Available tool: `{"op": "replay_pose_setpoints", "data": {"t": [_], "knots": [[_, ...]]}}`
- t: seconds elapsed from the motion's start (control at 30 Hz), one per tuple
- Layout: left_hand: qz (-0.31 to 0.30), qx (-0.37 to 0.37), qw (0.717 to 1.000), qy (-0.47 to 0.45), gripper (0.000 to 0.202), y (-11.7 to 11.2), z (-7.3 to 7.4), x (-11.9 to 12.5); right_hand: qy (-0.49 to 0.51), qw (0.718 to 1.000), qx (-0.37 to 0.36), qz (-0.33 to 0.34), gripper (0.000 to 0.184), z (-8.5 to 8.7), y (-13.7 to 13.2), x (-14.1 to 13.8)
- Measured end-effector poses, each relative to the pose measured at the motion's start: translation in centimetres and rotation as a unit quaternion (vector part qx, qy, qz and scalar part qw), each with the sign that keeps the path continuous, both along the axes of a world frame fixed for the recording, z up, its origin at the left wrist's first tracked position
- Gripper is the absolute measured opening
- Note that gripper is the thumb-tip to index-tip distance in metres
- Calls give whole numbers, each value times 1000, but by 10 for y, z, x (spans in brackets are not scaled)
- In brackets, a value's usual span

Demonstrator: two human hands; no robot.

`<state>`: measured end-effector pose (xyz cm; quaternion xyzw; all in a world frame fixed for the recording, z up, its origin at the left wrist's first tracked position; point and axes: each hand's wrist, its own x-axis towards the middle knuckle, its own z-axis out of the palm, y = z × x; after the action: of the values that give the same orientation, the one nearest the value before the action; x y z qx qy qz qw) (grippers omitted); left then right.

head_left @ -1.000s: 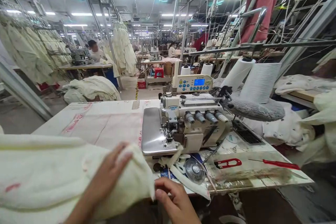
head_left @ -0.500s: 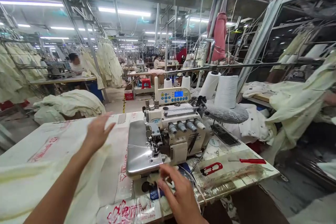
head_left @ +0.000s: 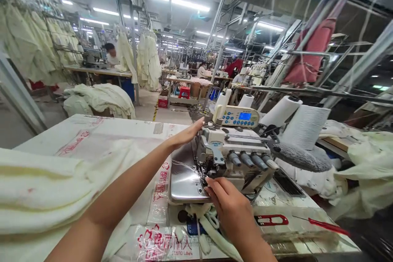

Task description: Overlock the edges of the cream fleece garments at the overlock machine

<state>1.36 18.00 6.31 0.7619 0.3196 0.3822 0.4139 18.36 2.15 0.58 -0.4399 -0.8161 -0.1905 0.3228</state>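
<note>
Sewing machine (head_left: 236,143), right of pale fabric (head_left: 46,196). My left hand (head_left: 188,132), outstretched, at its far left side; my right hand (head_left: 235,208), fingertips gathered, at its needle area (head_left: 202,172). Anything gripped, I cannot tell.

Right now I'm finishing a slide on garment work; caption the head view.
Right hand at the front of a sewing machine, left hand by its top, pale fabric at left.

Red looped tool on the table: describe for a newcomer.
Find the white sewing machine, then the person's right hand at its front. Just right of that hand lies the red tool; its open loop sets it apart from the straight red screwdriver farther right.
</note>
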Motion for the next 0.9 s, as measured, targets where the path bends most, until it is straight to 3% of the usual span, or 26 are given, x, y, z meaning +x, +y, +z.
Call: {"op": "replay_pose_setpoints", "data": {"t": [0.23,0.37,0.57,0.63,0.7,0.73,0.77,0.8,0.9], "knots": [[-130,-31,991,-10,74,48,-4,-3,-131,990,45,17,19,17,7,1],[-191,-66,979,15,84,76,-10,-8,-188,979,72,29,28,31,10,-3],[-217,-74,972,46,88,85,-4,-10,-188,980,28,59,29,37,8,-8],[-200,-68,976,58,85,84,-5,-11,-118,992,-1,44,23,34,0,14],[-171,-72,980,65,82,85,-9,-12,49,997,-12,-55,15,31,-8,54],[-166,-73,981,65,80,86,-11,-12,162,976,-2,-143,13,31,-8,77],[-165,-74,982,63,79,86,-13,-12,296,924,-27,-242,14,30,-6,102],[-166,-77,981,62,77,86,-13,-12,405,868,-58,-281,20,30,0,126],[-163,-97,980,62,75,80,-10,-10,446,833,-182,-272,37,27,36,175]]}}
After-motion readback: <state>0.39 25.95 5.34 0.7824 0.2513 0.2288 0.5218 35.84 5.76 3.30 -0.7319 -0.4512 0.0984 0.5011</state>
